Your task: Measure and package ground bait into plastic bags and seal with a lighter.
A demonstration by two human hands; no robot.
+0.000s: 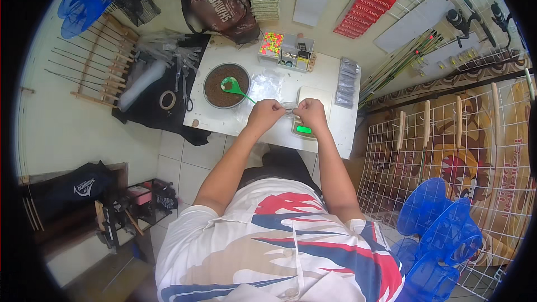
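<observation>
My left hand [268, 113] and my right hand [309, 113] are closed on either side of a small clear plastic bag [288, 108], pinching it over the front part of a white digital scale [314, 91] with a green display. Just behind my left hand, a green spoon [235, 88] rests in a round metal bowl [213, 83] of brown granular stuff. Several clear bags [265, 88] lie flat on the white table [207, 118] between the bowl and the scale. The bag's contents are too small to make out.
A tray of bright beads and boxes [285, 50] stands behind; small grey packets [347, 81] lie at the right. Scissors [187, 100] and a tape roll [166, 99] sit on black cloth at left. A wire rack [425, 168] with blue nets [430, 223] is at my right.
</observation>
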